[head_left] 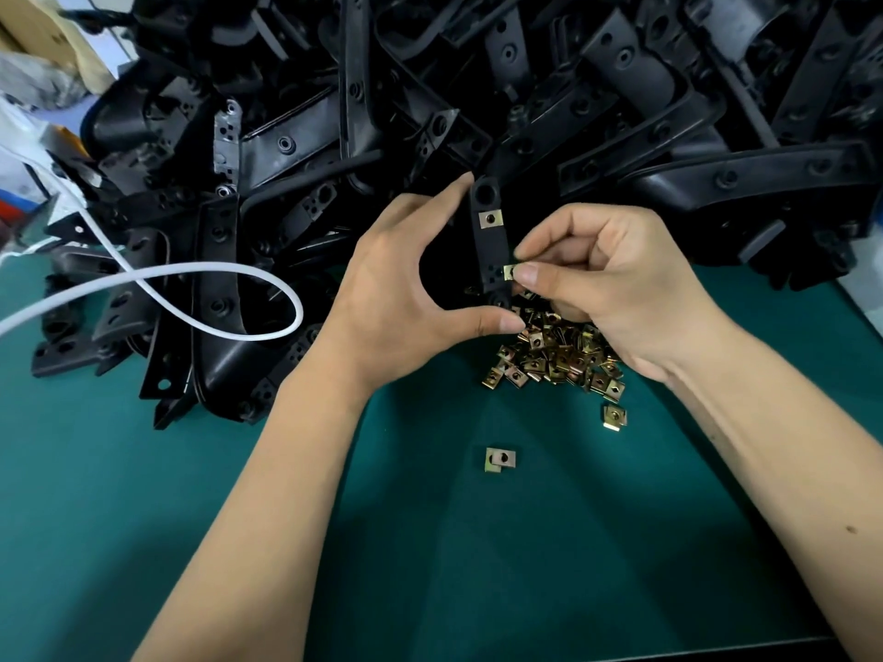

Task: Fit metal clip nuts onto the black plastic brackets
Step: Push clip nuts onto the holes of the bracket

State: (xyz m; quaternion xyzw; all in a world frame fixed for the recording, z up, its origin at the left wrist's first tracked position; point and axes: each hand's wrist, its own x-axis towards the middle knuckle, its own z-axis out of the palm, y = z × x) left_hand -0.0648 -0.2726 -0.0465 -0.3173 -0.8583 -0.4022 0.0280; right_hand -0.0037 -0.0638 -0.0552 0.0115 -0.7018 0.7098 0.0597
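Work surface: a table covered with a dark green mat [549, 566], smooth and matte, lit evenly from above — soft sheen only, no hard shadows. Its near edge shows at lower right, where the mat ends against darkness. A white cable [200, 269] loops across the left side of the surface. Upper left corner: a brown cardboard box [43, 31] beside crumpled clear plastic wrapping [33, 78] — details there blurred. A pale surface shows at the far right edge.

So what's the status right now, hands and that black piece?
Left hand holds bracket upright. Right hand pinches clip nut at bracket's edge. One nut already fitted. Nothing in the way.
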